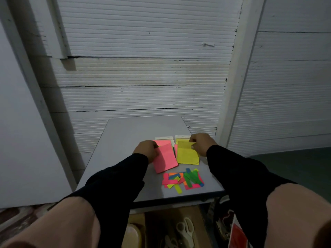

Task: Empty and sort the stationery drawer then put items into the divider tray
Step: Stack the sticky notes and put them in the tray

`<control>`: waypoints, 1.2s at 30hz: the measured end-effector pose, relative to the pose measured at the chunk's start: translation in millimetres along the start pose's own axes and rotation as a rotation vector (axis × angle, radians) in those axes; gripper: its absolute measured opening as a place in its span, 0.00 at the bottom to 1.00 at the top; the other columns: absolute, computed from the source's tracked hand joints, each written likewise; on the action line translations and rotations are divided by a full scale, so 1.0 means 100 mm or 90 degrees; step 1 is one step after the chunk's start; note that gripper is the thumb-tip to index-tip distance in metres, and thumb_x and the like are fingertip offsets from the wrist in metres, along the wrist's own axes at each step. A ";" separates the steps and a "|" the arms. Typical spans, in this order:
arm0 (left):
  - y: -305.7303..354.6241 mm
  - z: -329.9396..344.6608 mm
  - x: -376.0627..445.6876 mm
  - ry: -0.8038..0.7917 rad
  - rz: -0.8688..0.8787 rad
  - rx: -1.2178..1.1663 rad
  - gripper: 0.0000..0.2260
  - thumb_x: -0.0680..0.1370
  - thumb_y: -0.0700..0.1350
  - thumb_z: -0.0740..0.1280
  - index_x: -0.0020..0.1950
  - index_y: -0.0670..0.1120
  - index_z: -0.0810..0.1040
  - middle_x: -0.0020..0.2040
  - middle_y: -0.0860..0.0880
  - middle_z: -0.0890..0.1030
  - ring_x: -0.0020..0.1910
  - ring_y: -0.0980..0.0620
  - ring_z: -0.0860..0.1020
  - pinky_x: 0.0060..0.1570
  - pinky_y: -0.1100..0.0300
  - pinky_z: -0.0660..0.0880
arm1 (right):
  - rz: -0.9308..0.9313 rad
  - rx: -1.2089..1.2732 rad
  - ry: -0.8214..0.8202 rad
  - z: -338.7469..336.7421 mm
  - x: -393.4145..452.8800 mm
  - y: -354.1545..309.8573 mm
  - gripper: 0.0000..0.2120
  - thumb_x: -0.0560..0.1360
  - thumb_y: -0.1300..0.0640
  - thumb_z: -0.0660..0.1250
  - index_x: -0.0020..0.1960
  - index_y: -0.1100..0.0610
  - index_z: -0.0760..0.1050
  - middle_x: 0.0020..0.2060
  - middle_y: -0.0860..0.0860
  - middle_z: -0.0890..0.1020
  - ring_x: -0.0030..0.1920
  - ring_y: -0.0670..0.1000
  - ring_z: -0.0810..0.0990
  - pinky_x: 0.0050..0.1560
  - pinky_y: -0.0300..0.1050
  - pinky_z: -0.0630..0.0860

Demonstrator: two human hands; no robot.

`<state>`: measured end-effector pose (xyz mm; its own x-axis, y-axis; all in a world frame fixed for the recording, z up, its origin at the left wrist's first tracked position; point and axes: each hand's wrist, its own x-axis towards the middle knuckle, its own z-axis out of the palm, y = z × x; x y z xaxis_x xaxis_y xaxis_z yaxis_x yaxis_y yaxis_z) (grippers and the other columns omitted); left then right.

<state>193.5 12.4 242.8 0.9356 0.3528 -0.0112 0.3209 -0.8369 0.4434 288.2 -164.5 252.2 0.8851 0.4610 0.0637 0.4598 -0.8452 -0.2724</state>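
Observation:
On the grey table [125, 140] my left hand [146, 149] pinches the left edge of a pink sticky-note pad [166, 159] that lies tilted. My right hand [201, 143] pinches the top right corner of a yellow sticky-note pad [187, 155] beside it. Behind them lie another pink pad [163, 142] and two white cards, partly hidden. A loose heap of small coloured page flags [182, 179] in pink, green, orange, blue and yellow sits nearer the table's front edge.
Below the front edge an open drawer [161, 228] holds white-handled scissors [186, 230] and other dim items; a red card [237, 237] shows at the right. A corrugated white wall stands behind the table. Bare tabletop stretches to the left and back.

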 end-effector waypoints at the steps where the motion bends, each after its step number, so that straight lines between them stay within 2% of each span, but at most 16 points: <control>1: 0.00 -0.03 -0.01 0.014 0.003 -0.009 0.14 0.79 0.40 0.61 0.63 0.41 0.76 0.61 0.41 0.77 0.57 0.41 0.78 0.56 0.53 0.76 | 0.003 0.012 0.006 -0.03 -0.01 0.00 0.15 0.76 0.64 0.63 0.63 0.60 0.74 0.62 0.59 0.76 0.62 0.57 0.74 0.57 0.43 0.71; 5: 0.04 -0.20 -0.13 0.034 0.016 -0.024 0.13 0.79 0.41 0.60 0.62 0.42 0.76 0.60 0.41 0.78 0.55 0.41 0.78 0.53 0.54 0.76 | 0.012 0.041 0.039 -0.21 -0.15 -0.05 0.13 0.76 0.65 0.62 0.60 0.60 0.76 0.60 0.58 0.77 0.60 0.57 0.75 0.53 0.42 0.70; 7: 0.09 -0.33 -0.23 0.032 0.024 -0.028 0.12 0.79 0.40 0.60 0.61 0.42 0.77 0.57 0.40 0.80 0.45 0.42 0.80 0.45 0.56 0.77 | 0.016 0.057 0.047 -0.33 -0.26 -0.09 0.13 0.76 0.65 0.63 0.59 0.60 0.76 0.59 0.58 0.78 0.59 0.57 0.76 0.50 0.40 0.69; 9: 0.13 -0.43 -0.34 0.029 0.033 -0.038 0.12 0.79 0.40 0.60 0.60 0.42 0.77 0.54 0.39 0.80 0.31 0.47 0.76 0.32 0.59 0.74 | 0.013 0.069 0.045 -0.43 -0.37 -0.12 0.13 0.75 0.66 0.62 0.59 0.61 0.77 0.58 0.58 0.78 0.59 0.57 0.76 0.49 0.40 0.69; 10: 0.15 -0.47 -0.40 0.026 0.034 -0.043 0.11 0.79 0.39 0.60 0.60 0.42 0.77 0.53 0.39 0.80 0.28 0.50 0.74 0.27 0.62 0.72 | 0.013 0.076 0.044 -0.48 -0.43 -0.14 0.13 0.75 0.66 0.62 0.59 0.61 0.77 0.58 0.59 0.78 0.58 0.57 0.76 0.49 0.40 0.69; 14: 0.17 -0.57 -0.68 -0.018 0.038 -0.051 0.11 0.79 0.39 0.61 0.59 0.41 0.77 0.47 0.41 0.78 0.29 0.49 0.73 0.28 0.63 0.73 | 0.006 0.066 -0.004 -0.63 -0.73 -0.21 0.14 0.75 0.67 0.63 0.60 0.62 0.76 0.58 0.59 0.79 0.56 0.56 0.77 0.51 0.43 0.72; 16: 0.16 -0.56 -0.90 -0.069 0.034 -0.034 0.11 0.78 0.39 0.63 0.60 0.41 0.76 0.45 0.43 0.77 0.30 0.52 0.73 0.26 0.65 0.73 | 0.005 0.055 -0.060 -0.66 -0.94 -0.24 0.14 0.75 0.66 0.64 0.61 0.63 0.76 0.52 0.59 0.79 0.43 0.52 0.78 0.42 0.43 0.73; 18: 0.14 -0.50 -1.12 -0.130 0.031 -0.010 0.12 0.78 0.39 0.64 0.60 0.40 0.76 0.45 0.42 0.77 0.30 0.53 0.74 0.25 0.66 0.74 | 0.009 0.040 -0.123 -0.63 -1.16 -0.26 0.14 0.76 0.65 0.66 0.62 0.64 0.75 0.45 0.56 0.77 0.31 0.47 0.73 0.34 0.40 0.72; 21: 0.14 -0.33 -1.46 -0.208 0.042 0.043 0.13 0.77 0.38 0.66 0.61 0.38 0.77 0.52 0.37 0.80 0.34 0.50 0.75 0.33 0.61 0.75 | 0.020 0.013 -0.209 -0.49 -1.47 -0.25 0.15 0.76 0.63 0.66 0.63 0.64 0.74 0.44 0.54 0.76 0.31 0.45 0.71 0.42 0.44 0.74; 23: 0.14 -0.19 -1.70 -0.256 0.053 0.083 0.14 0.76 0.38 0.67 0.62 0.38 0.77 0.58 0.37 0.80 0.35 0.49 0.76 0.37 0.62 0.73 | 0.024 0.005 -0.251 -0.35 -1.67 -0.23 0.15 0.76 0.63 0.67 0.62 0.64 0.74 0.41 0.53 0.76 0.34 0.49 0.74 0.41 0.44 0.74; 25: 0.11 -0.02 -1.93 -0.301 0.054 0.102 0.15 0.76 0.38 0.67 0.63 0.38 0.76 0.59 0.37 0.79 0.33 0.55 0.80 0.30 0.69 0.71 | 0.026 -0.012 -0.279 -0.18 -1.88 -0.22 0.14 0.76 0.62 0.67 0.60 0.62 0.75 0.41 0.52 0.77 0.37 0.50 0.75 0.38 0.43 0.74; 27: 0.05 0.15 -2.13 -0.343 0.045 0.104 0.15 0.77 0.37 0.66 0.64 0.37 0.75 0.59 0.37 0.79 0.27 0.62 0.79 0.24 0.73 0.68 | 0.038 -0.012 -0.306 0.00 -2.08 -0.19 0.13 0.75 0.62 0.67 0.59 0.61 0.76 0.41 0.52 0.77 0.35 0.48 0.75 0.35 0.41 0.73; 29: 0.00 0.29 -2.27 -0.359 0.028 0.110 0.15 0.77 0.35 0.65 0.63 0.37 0.75 0.54 0.37 0.81 0.30 0.58 0.80 0.26 0.72 0.72 | 0.039 -0.021 -0.321 0.15 -2.21 -0.17 0.10 0.76 0.61 0.67 0.56 0.58 0.76 0.40 0.52 0.76 0.40 0.50 0.76 0.37 0.42 0.73; 30: 0.00 0.34 -2.34 -0.364 0.019 0.115 0.14 0.77 0.35 0.64 0.63 0.36 0.75 0.52 0.38 0.81 0.34 0.54 0.80 0.32 0.69 0.75 | 0.039 -0.028 -0.328 0.21 -2.27 -0.16 0.08 0.76 0.61 0.67 0.54 0.57 0.75 0.39 0.51 0.76 0.43 0.51 0.76 0.38 0.42 0.73; 33: 0.02 0.51 -2.54 -0.365 0.031 0.176 0.14 0.79 0.37 0.62 0.64 0.37 0.75 0.60 0.39 0.78 0.52 0.46 0.79 0.45 0.61 0.77 | 0.041 -0.043 -0.340 0.44 -2.44 -0.10 0.12 0.76 0.59 0.68 0.58 0.61 0.75 0.49 0.54 0.80 0.51 0.54 0.78 0.45 0.45 0.74; 36: 0.02 0.68 -2.66 -0.366 0.052 0.243 0.15 0.79 0.40 0.63 0.65 0.37 0.74 0.64 0.40 0.76 0.62 0.44 0.75 0.57 0.57 0.72 | 0.038 -0.040 -0.361 0.64 -2.60 -0.06 0.11 0.76 0.61 0.66 0.58 0.60 0.74 0.53 0.57 0.77 0.53 0.55 0.77 0.48 0.44 0.71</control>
<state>-44.8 -111.7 185.9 0.8550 0.0929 -0.5103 0.1765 -0.9772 0.1178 51.3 -262.1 175.7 0.7408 0.4702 -0.4797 0.4290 -0.8807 -0.2007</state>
